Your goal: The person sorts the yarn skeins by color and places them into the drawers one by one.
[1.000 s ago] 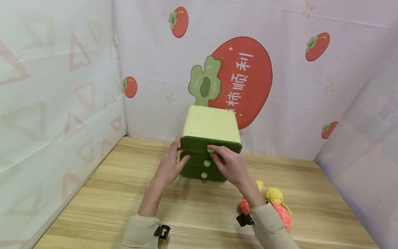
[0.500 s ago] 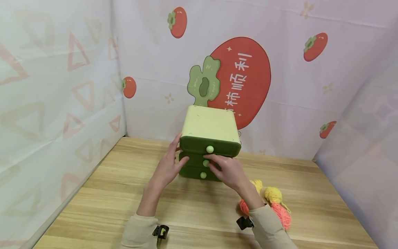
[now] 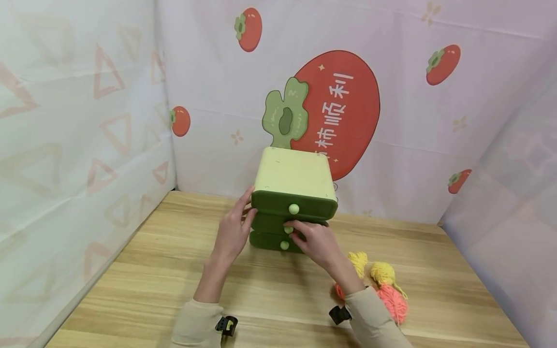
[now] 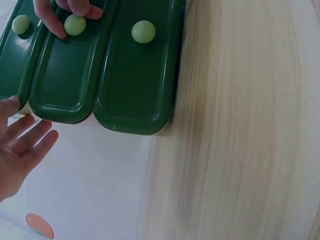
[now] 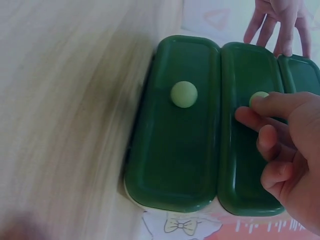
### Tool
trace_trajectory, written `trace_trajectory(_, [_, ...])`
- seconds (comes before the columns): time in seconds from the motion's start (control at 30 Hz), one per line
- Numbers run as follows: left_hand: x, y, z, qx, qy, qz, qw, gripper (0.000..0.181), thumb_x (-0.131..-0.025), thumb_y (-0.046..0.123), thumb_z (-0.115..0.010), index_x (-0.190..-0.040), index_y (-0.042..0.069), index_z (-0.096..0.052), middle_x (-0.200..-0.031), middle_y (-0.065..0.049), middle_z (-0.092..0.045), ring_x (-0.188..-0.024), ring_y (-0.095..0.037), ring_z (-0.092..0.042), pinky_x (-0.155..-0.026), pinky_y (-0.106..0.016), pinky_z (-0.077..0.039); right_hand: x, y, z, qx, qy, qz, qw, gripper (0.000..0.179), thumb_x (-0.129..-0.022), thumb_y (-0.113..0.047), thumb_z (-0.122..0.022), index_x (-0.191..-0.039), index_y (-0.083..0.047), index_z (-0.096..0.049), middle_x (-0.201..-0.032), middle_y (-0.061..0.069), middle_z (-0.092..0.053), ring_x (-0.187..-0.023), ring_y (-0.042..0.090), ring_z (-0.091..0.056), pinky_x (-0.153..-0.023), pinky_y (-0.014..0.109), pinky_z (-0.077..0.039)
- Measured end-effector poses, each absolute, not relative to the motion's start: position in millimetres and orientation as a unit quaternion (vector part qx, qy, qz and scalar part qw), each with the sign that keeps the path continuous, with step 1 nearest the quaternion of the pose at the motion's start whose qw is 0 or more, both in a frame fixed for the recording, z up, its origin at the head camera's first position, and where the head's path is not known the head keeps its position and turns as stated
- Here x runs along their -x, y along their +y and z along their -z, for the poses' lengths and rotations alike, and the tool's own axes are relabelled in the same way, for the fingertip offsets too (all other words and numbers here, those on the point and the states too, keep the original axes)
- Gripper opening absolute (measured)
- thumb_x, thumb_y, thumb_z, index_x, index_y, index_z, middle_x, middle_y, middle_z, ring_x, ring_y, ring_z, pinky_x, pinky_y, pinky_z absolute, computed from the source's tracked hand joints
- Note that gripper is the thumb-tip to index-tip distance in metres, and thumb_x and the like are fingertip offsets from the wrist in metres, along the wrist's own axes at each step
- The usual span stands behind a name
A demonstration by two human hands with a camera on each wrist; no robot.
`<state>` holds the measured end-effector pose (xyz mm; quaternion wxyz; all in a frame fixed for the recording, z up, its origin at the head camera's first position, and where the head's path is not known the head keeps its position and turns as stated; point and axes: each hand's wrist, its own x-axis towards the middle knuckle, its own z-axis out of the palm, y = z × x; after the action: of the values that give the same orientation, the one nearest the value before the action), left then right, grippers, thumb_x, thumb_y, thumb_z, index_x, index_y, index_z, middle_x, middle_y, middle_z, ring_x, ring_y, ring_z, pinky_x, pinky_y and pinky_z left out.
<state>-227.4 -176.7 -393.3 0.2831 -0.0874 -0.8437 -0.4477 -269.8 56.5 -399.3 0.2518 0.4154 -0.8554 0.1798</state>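
A small cabinet with a pale yellow-green top (image 3: 296, 171) has three dark green drawers, each with a round light green knob. My right hand (image 3: 319, 241) pinches the knob (image 5: 259, 99) of the middle drawer (image 4: 62, 85) between thumb and index finger, the other fingers loosely bent. At the cabinet's left side, my left hand (image 3: 232, 229) rests with fingers spread and fairly straight, its thumb by the top drawer's front edge. Above the right hand the top drawer's knob (image 3: 294, 209) shows uncovered, and the bottom drawer's knob (image 3: 285, 245) is uncovered too.
Yellow yarn balls (image 3: 383, 273) and coral yarn balls (image 3: 393, 303) lie on the wooden table (image 3: 143, 275) to the right, partly behind my right forearm. A printed cloth wall (image 3: 217, 159) stands close behind the cabinet, with further cloth walls at both sides.
My right hand has gone down from the top drawer's knob to the middle drawer's knob and now pinches it. My left thumb has shifted left, off the drawer fronts toward the cabinet's edge.
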Motion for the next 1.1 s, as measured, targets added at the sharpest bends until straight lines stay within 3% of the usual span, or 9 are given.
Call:
trace_trajectory(0.3, [225.7, -177.3, 390.8, 0.088, -0.843, 0.434, 0.307, 0.06, -0.1, 0.011, -0.06, -0.153, 0.029, -0.039, -0.129, -0.015, -0.066, -0.1, -0.031, -0.073, -0.081, -0.037, -0.062, 266.4, 56.2, 399.5, -0.42, -0.845, -0.188, 0.273, 0.024, -0.082, -0.011, -0.081, -0.103, -0.023, -0.074, -0.093, -0.006, -0.075, -0.067, 0.006, -0.06, -0.059, 0.027, -0.053])
trace_trajectory(0.87, [225.2, -177.3, 390.7, 0.082, -0.84, 0.444, 0.302, 0.059, -0.1, 0.012, -0.06, -0.152, 0.031, -0.041, -0.133, -0.011, -0.065, -0.101, -0.029, -0.073, -0.081, -0.037, -0.062, 254.5, 63.3, 401.0, -0.447, -0.83, -0.174, 0.285, 0.027, -0.08, -0.013, -0.083, -0.104, -0.024, -0.075, -0.093, -0.011, -0.076, -0.077, 0.008, -0.068, -0.065, 0.032, -0.056])
trace_trajectory(1.1, [225.5, -178.8, 390.8, 0.084, -0.84, 0.445, 0.301, 0.059, -0.099, 0.013, -0.061, -0.152, 0.031, -0.042, -0.129, -0.012, -0.067, -0.1, -0.029, -0.073, -0.082, -0.037, -0.062, 248.4, 67.4, 401.6, -0.465, -0.818, -0.16, 0.298, 0.029, -0.079, -0.015, -0.084, -0.105, -0.026, -0.075, -0.093, -0.013, -0.076, -0.074, 0.004, -0.067, -0.06, 0.029, -0.054])
